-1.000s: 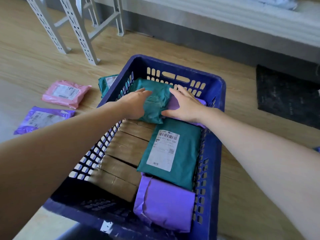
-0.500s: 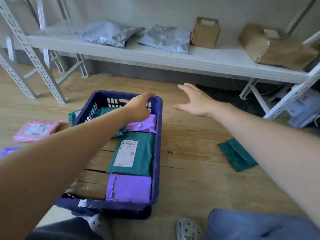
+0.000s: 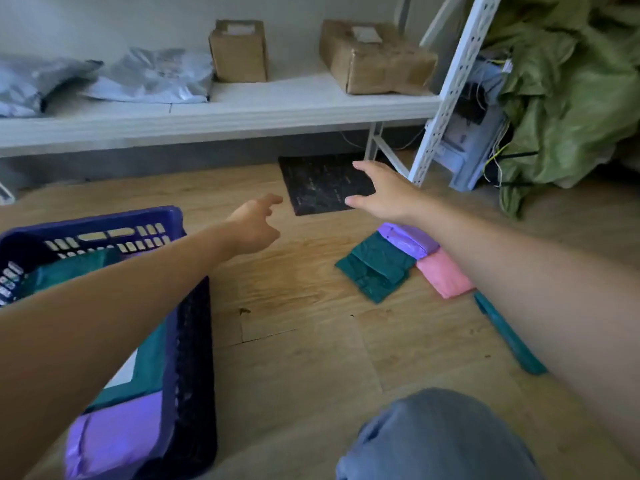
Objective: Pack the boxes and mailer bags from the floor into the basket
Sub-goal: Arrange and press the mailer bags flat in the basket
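Hovering over the floor, both your hands are empty and apart. Your left hand (image 3: pixel 254 226) has loosely curled fingers, just past the far right corner of the basket (image 3: pixel 194 358). Your right hand (image 3: pixel 384 194) is spread above the black mat (image 3: pixel 322 188). Under your right forearm, a green mailer (image 3: pixel 375 268), purple mailer (image 3: pixel 407 239) and pink mailer (image 3: pixel 443 275) lie touching on the floor (image 3: pixel 304 358). The basket holds a teal bag (image 3: pixel 145 368) and a violet bag (image 3: pixel 117 434).

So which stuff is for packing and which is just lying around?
For the job: blue basket, green mailer, second green mailer, purple mailer, pink mailer.
Just lying about: black mat, shelf boxes, grey bags, green sack.
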Available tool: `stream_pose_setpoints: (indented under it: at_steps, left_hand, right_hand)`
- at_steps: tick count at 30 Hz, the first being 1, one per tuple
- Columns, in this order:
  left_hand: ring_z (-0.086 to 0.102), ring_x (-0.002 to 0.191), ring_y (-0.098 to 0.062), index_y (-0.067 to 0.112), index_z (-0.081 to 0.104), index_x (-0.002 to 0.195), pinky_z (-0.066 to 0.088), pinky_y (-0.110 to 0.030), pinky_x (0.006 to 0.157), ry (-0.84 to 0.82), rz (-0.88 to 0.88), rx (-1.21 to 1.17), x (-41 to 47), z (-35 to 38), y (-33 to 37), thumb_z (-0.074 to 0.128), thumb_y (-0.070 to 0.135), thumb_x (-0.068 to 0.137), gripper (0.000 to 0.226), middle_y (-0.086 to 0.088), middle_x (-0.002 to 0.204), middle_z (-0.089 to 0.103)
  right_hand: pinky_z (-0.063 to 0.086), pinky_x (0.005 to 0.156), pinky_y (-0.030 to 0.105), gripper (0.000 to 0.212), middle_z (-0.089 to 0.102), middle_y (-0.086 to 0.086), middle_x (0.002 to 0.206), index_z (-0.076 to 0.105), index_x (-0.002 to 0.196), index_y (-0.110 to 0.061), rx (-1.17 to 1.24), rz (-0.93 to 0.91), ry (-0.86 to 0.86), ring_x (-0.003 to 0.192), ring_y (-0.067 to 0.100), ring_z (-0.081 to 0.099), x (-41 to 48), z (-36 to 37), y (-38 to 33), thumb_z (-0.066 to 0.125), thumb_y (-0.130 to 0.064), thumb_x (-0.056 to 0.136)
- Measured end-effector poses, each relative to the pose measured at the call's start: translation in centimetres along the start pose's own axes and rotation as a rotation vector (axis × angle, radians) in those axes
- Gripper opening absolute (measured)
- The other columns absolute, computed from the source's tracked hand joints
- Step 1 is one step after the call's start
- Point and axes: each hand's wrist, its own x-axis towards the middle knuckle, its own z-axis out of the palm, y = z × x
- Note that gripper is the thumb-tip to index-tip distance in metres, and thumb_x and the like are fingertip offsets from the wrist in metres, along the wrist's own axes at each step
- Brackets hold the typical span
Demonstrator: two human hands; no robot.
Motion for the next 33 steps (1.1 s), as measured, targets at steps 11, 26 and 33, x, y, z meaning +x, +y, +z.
stream_pose_setpoints:
  at_steps: [11,26,33]
  left_hand:
    - [0.051,0.121,-0.028,0.024,0.032,0.144,0.048,-0.030,0.084,-0.195,-0.095,-0.003,13.0,13.9,1.4,0.057,0.000,0.088,0.066,-0.011,0.144,0.041]
    - [0.045,0.126,-0.035,0.002,0.043,0.134,0.040,-0.037,0.095,-0.330,-0.132,0.160,26.7,29.8,-4.8,0.050,0.017,0.095,0.043,-0.020,0.139,0.044]
    - [0.042,0.128,-0.030,0.017,0.029,0.143,0.042,-0.041,0.103,-0.283,-0.225,0.052,28.9,32.7,-8.0,0.056,0.024,0.090,0.059,-0.009,0.143,0.040]
  right_hand:
    - [0.038,0.106,0.036,0.064,0.048,0.005,0.140,0.039,0.142,-0.019,0.228,0.310,0.065,0.126,0.024,0.047,2.7,5.7,18.0,0.067,-0.028,0.086]
    - [0.035,0.077,0.010,0.066,0.052,0.003,0.116,0.046,0.128,-0.004,0.510,0.708,0.181,0.106,0.012,0.050,7.6,22.6,33.4,0.079,-0.007,0.070]
    - [0.049,0.091,0.025,0.065,0.059,0.006,0.119,0.038,0.130,-0.008,0.747,0.851,0.337,0.105,0.018,0.060,8.3,27.5,32.8,0.073,-0.001,0.075]
